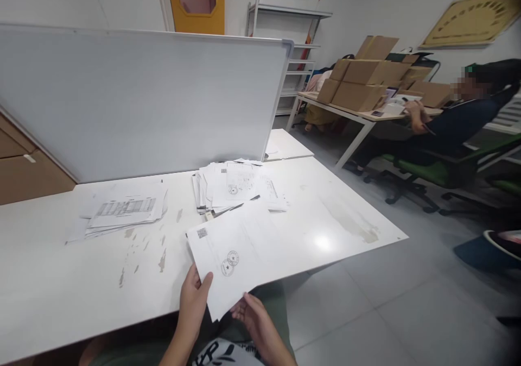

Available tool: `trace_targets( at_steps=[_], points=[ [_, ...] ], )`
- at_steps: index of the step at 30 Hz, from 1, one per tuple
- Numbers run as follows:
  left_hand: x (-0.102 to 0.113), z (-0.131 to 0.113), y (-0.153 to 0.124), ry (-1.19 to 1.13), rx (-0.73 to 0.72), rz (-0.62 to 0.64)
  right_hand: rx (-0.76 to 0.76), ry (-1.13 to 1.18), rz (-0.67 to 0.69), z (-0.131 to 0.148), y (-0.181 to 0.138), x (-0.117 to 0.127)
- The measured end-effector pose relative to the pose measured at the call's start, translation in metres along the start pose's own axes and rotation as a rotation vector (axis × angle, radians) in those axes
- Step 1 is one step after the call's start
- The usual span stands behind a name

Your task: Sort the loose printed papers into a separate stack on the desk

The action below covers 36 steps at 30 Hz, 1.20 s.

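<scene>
Over the near edge of the white tabletop [101, 301], nearer than the paper pile [240, 184], I had the stamped papers [234, 252]: likely light, limp and easily creased, best taken by the margins. My left hand [195, 293] pinched their left edge; my right hand [253, 316] curled at the near edge, its grip unclear.

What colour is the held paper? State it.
The held paper is white; the head view shows it best.

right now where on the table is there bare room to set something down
On the table, one patch runs from the paper stack and held sheets to the right corner; another lies between the left paper pile and the near edge, left of the left hand. Crowded: the middle, around the stack and sheets.
</scene>
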<state>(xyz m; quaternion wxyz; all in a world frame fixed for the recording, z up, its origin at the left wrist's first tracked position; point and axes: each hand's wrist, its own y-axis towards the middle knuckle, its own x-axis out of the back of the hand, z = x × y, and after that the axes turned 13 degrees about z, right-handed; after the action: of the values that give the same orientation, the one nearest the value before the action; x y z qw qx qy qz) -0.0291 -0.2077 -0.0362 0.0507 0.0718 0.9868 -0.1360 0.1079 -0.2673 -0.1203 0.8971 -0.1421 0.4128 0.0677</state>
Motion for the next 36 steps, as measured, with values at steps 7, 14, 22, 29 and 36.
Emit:
trace_targets(
  at_steps=[7,14,22,29,36],
  points=[
    [0.04,-0.003,-0.016,-0.031,0.08,-0.099,0.24,0.069,-0.14,0.018,-0.01,0.028],
    [0.088,-0.004,-0.018,0.179,0.096,-0.22,0.146,-0.387,-0.161,0.071,-0.027,0.046],
    [0.1,-0.025,-0.007,0.309,-0.144,-0.112,0.261,-1.002,-0.258,0.111,-0.015,0.012],
    [0.096,-0.013,0.024,0.152,-0.341,-0.164,0.454,-1.054,-0.375,0.116,-0.002,0.033],
    [0.093,0.006,0.028,0.036,-0.339,-0.072,0.547,-0.794,-0.276,0.111,0.014,0.028]
  ],
)
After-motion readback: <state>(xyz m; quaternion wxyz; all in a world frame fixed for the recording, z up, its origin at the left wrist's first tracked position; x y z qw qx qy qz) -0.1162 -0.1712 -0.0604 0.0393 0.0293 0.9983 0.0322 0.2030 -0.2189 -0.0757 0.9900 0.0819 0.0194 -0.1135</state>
